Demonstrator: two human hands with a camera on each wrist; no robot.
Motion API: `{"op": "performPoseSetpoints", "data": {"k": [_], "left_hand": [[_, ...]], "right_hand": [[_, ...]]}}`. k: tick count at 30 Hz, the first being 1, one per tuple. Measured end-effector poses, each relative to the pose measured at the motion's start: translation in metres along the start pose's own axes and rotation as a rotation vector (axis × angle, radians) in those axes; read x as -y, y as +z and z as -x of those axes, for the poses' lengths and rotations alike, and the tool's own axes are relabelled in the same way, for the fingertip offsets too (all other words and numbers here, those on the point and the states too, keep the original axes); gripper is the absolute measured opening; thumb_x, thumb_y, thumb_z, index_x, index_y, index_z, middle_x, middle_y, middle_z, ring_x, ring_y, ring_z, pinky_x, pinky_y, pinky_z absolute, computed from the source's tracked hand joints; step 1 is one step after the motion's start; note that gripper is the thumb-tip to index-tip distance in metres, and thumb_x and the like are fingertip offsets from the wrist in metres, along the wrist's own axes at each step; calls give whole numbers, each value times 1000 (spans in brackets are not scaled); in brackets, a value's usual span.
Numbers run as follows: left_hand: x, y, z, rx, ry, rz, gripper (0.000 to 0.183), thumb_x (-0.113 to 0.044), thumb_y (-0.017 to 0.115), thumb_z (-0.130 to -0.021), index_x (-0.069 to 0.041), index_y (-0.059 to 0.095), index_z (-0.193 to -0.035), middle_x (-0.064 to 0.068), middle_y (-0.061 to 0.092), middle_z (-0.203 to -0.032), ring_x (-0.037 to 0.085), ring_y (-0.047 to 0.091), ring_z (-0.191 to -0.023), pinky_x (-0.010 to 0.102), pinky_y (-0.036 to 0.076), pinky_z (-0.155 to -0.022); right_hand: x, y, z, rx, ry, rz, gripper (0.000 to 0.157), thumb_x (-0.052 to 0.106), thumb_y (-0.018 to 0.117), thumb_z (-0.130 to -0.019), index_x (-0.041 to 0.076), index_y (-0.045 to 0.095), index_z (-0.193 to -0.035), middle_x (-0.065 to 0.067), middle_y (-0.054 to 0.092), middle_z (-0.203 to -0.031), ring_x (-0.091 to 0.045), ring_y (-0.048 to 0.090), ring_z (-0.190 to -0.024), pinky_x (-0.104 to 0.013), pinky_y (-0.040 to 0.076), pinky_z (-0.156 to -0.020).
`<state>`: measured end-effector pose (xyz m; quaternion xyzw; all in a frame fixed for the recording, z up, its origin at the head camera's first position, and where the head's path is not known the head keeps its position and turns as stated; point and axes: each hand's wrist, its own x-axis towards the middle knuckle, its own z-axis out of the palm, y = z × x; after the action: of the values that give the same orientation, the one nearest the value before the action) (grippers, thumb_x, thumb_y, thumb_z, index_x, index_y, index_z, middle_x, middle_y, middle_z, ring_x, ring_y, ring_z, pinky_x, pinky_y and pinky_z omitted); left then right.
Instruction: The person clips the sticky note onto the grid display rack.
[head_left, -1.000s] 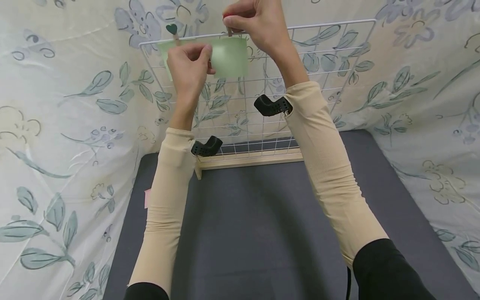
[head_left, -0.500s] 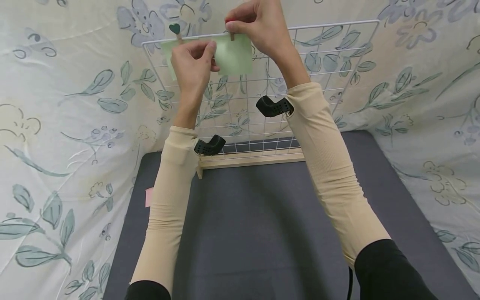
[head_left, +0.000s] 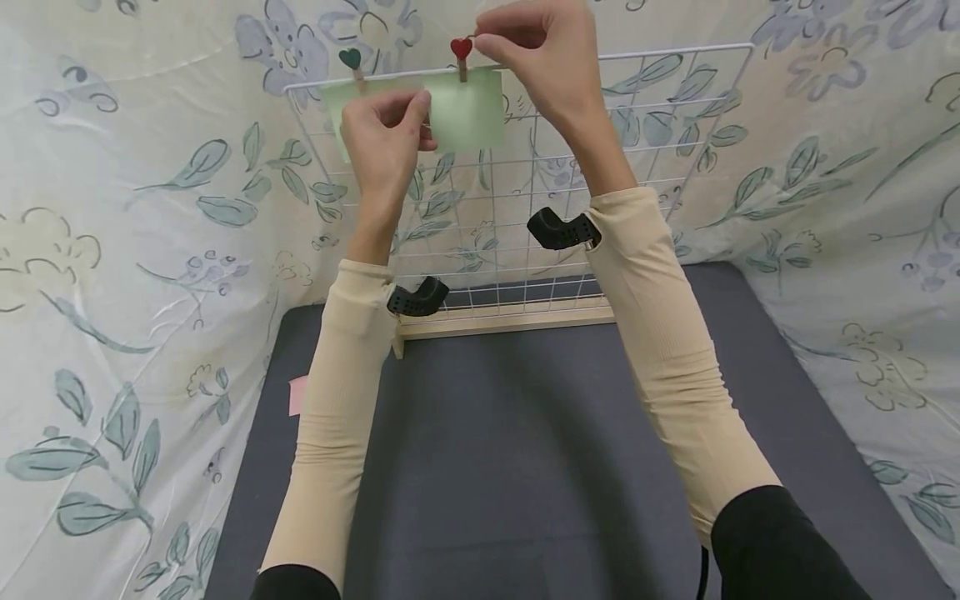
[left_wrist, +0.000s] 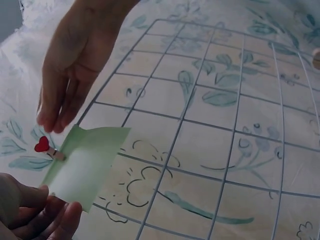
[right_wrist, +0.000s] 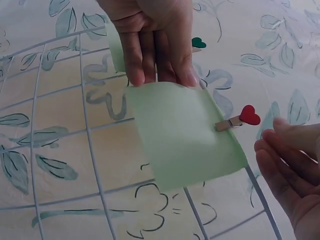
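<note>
A green paper sheet hangs at the top rail of a white wire grid. A small wooden clothespin with a red heart clips its top edge to the rail. My left hand pinches the sheet's left edge between thumb and fingers. Just right of the red-heart clothespin is my right hand, its fingers off the clip and holding nothing. Another green sheet, partly hidden by my left hand, hangs further left under a clothespin with a green heart.
The grid stands in a wooden base on a dark grey table. A pink piece lies at the table's left, partly behind my left sleeve. Floral cloth surrounds the table at the back and sides.
My right hand has let go of the red-heart clothespin and moved right, leaving it clipped on the sheet and rail. The left hand keeps its pinch on the sheet, nearly still.
</note>
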<state>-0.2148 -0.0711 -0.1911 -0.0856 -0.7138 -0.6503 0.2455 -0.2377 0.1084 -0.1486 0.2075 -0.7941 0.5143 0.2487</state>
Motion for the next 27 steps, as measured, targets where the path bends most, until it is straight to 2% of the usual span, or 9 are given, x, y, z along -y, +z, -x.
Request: {"op": "performPoseSetpoints", "data": {"k": [3,10,18,27], "left_hand": [[4,0,-1,-1,-10,11,19,-7,66,-93,8,73,-103,13,69,-82,16,63,-60,21,60,-61],[8,-1,4,25,-1,14,19,-10,68,-92,6,74,-101,9,66,-76,16,61,-57,21,58,-57],[12,-2,17,64,-7,9,19,-10,68,-93,7,74,-97,11,67,-75,17,64,-56,23,60,-58],[24,-6,30,77,4,22,19,-10,67,-93,9,73,-95,10,66,-74,19,64,-59,24,60,-59]], "right_hand": [[-4,-6,6,-49,-1,-36,22,12,71,-91,-1,74,-108,-11,71,-110,-16,66,-97,-18,52,-94],[-17,-12,19,-35,20,-93,20,9,73,-89,-4,74,-104,-15,72,-103,-12,66,-85,-22,56,-90],[-33,-14,34,-20,53,-108,21,10,72,-90,-4,74,-105,-15,72,-103,-12,67,-84,-23,56,-90],[-52,-18,51,-5,100,-98,20,13,73,-90,-2,75,-104,-11,74,-99,-10,68,-82,-24,57,-87]]}}
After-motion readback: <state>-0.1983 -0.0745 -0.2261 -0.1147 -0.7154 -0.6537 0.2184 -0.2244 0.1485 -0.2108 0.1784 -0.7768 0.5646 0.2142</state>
